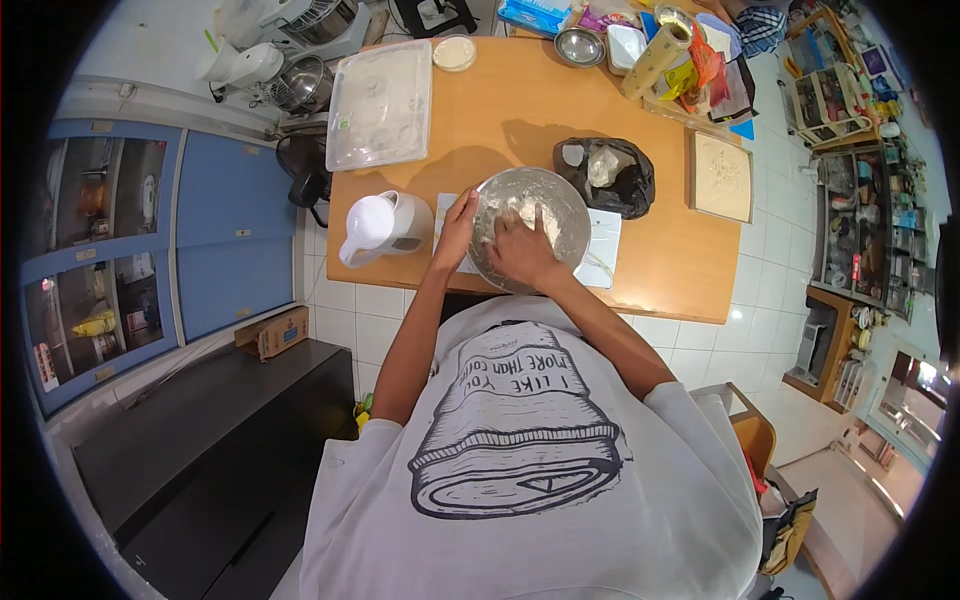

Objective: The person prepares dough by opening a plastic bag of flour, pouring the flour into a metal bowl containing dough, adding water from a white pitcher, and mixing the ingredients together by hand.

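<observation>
My left hand (pixel 456 228) grips the left rim of a steel mixing bowl (pixel 572 237), fingers closed on it. Inside the bowl, my right hand (pixel 520 245) has its fingers apart and bent into pale, lumpy dough (pixel 549 222); their tips are partly hidden. The bowl rests on a white mat (pixel 605 250) near the table's front edge. To its left stands a white jug (pixel 375 230). Just behind and right of it lies an open black plastic bag (pixel 630 190) holding small pale packages.
The wooden table (pixel 480 100) also bears a lidded plastic container (pixel 378 100), a cream-filled square tray (pixel 720 175), a rolled film (pixel 655 60) and bowls. Mixers stand back left. A person in plaid (pixel 760 30) is at the top right. Blue cabinets (pixel 220 220) line the left.
</observation>
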`<act>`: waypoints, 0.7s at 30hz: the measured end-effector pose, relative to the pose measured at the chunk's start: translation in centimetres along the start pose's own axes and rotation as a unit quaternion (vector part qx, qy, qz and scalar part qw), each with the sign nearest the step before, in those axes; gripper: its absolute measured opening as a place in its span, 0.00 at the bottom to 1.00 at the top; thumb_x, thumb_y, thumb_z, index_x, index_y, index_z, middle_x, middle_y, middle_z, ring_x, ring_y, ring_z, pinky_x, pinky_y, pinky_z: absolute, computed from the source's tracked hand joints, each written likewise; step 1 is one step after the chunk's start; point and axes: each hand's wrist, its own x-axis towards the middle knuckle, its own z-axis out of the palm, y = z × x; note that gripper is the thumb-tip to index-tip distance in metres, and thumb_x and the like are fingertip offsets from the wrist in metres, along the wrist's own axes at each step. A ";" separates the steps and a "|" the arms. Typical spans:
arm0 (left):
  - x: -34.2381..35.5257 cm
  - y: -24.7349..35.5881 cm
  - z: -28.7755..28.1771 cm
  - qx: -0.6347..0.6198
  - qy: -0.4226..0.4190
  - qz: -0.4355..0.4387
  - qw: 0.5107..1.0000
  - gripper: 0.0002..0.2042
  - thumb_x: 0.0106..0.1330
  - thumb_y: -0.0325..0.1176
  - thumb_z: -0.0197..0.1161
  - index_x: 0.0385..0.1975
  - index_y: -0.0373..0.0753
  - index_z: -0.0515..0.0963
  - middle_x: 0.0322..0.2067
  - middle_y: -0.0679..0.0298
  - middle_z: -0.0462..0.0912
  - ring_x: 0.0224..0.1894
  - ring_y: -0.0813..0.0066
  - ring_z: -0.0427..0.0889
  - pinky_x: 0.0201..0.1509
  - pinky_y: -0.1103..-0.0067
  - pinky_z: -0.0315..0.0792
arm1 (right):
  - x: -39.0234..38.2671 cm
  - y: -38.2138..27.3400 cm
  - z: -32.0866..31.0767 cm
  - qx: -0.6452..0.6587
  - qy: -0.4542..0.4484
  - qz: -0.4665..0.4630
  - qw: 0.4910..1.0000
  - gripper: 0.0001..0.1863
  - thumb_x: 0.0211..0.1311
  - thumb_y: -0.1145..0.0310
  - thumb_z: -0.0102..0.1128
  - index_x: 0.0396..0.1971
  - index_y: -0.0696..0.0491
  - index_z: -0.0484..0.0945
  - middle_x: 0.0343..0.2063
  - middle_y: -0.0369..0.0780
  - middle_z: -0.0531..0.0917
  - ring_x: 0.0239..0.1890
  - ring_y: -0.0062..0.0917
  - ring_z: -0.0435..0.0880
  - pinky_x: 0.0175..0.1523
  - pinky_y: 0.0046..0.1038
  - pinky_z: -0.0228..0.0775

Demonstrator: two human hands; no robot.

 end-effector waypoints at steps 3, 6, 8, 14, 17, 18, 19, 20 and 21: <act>-0.1 0.3 1.0 -0.005 0.038 0.036 0.999 0.25 0.85 0.46 0.47 0.68 0.33 0.73 0.62 0.60 0.80 0.64 0.72 0.73 0.73 0.75 0.61 | 0.4 -0.2 2.1 0.052 0.103 -0.029 0.993 0.37 0.79 0.45 0.39 0.74 0.59 0.62 0.78 0.49 0.56 0.79 0.43 0.58 0.77 0.71 0.34; -0.3 -0.2 0.2 -0.007 0.041 0.027 0.999 0.25 0.85 0.46 0.48 0.68 0.33 0.72 0.63 0.60 0.79 0.66 0.72 0.73 0.73 0.76 0.61 | -0.1 -0.4 1.3 0.059 0.050 -0.038 0.996 0.37 0.78 0.46 0.42 0.74 0.60 0.63 0.77 0.52 0.59 0.79 0.43 0.58 0.78 0.68 0.36; -0.2 -0.2 -0.2 -0.009 0.015 0.024 1.000 0.24 0.85 0.45 0.48 0.69 0.33 0.72 0.64 0.60 0.79 0.67 0.72 0.73 0.74 0.76 0.61 | -0.5 -1.1 -2.7 0.007 -0.089 0.016 0.996 0.37 0.74 0.50 0.51 0.72 0.62 0.64 0.75 0.56 0.61 0.79 0.43 0.59 0.78 0.63 0.45; -0.9 0.1 0.9 0.017 0.030 0.042 0.998 0.26 0.85 0.46 0.47 0.73 0.35 0.68 0.70 0.59 0.73 0.72 0.69 0.68 0.77 0.74 0.57 | -1.1 0.6 -0.3 0.010 0.069 -0.050 0.996 0.35 0.68 0.57 0.60 0.70 0.59 0.67 0.75 0.51 0.63 0.76 0.41 0.65 0.75 0.61 0.56; -0.7 -1.2 0.8 0.053 0.073 0.091 0.992 0.22 0.85 0.41 0.47 0.68 0.32 0.72 0.63 0.56 0.80 0.64 0.68 0.76 0.71 0.74 0.65 | -1.1 2.4 1.6 -0.036 0.091 -0.129 0.987 0.38 0.59 0.67 0.62 0.70 0.62 0.64 0.74 0.52 0.63 0.73 0.43 0.69 0.69 0.62 0.64; -0.6 -1.2 0.9 0.052 0.072 0.091 0.992 0.22 0.85 0.41 0.47 0.68 0.32 0.72 0.63 0.56 0.80 0.64 0.68 0.76 0.71 0.74 0.65 | -1.7 2.7 0.3 -0.007 0.063 -0.130 0.989 0.36 0.59 0.69 0.62 0.68 0.62 0.65 0.70 0.52 0.66 0.71 0.43 0.70 0.68 0.61 0.66; -0.5 -1.2 1.0 0.075 0.077 0.096 0.990 0.21 0.85 0.41 0.48 0.67 0.33 0.73 0.61 0.55 0.81 0.62 0.67 0.77 0.69 0.74 0.66 | -2.0 2.8 -0.5 0.021 0.035 -0.132 0.990 0.33 0.59 0.71 0.61 0.66 0.62 0.66 0.66 0.52 0.69 0.68 0.44 0.72 0.66 0.60 0.68; -0.4 -1.3 1.0 0.098 0.082 0.101 0.987 0.21 0.85 0.41 0.48 0.66 0.33 0.73 0.59 0.53 0.83 0.61 0.66 0.78 0.68 0.73 0.67 | -1.9 2.9 -0.1 0.020 0.036 -0.131 0.991 0.33 0.59 0.71 0.61 0.66 0.62 0.66 0.66 0.52 0.69 0.68 0.44 0.72 0.66 0.60 0.68; -0.3 -1.4 1.1 0.097 0.082 0.102 0.987 0.21 0.85 0.41 0.48 0.66 0.33 0.73 0.59 0.53 0.83 0.61 0.66 0.78 0.68 0.73 0.67 | -1.6 3.0 0.4 -0.008 0.061 -0.126 0.990 0.31 0.57 0.72 0.62 0.63 0.61 0.68 0.62 0.51 0.70 0.66 0.45 0.72 0.64 0.58 0.69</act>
